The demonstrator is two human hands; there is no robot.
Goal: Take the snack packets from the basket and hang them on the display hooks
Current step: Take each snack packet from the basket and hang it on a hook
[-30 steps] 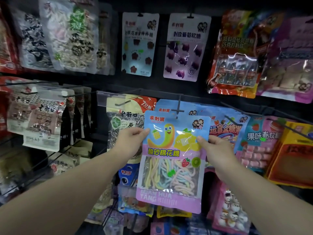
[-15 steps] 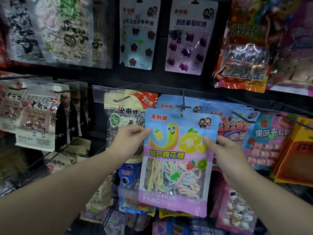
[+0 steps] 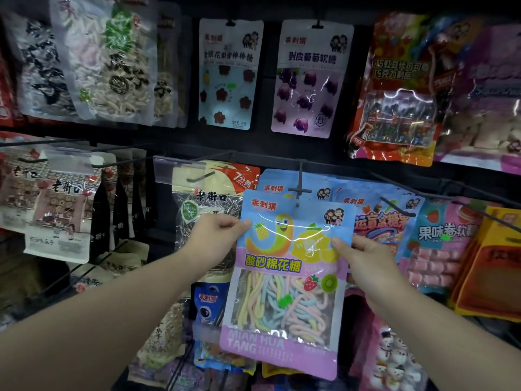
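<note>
A blue and pink snack packet with pastel candy strings behind its window is held up in front of the rack. My left hand pinches its left edge and my right hand pinches its right edge. The packet's top edge lies just under the tip of a black display hook with a small crossbar, its hang hole right below that tip. More blue packets of the same brand hang on that hook behind it. The basket is out of sight.
Rows of hanging snack packets fill the black rack: sunflower seed bags at the left, a pink roll-candy packet at the right, purple and pale blue packets above. Bare hook ends stick forward.
Both hands have raised the packet a little, so its top edge now reaches the hook's tip. The grip on both edges is unchanged.
</note>
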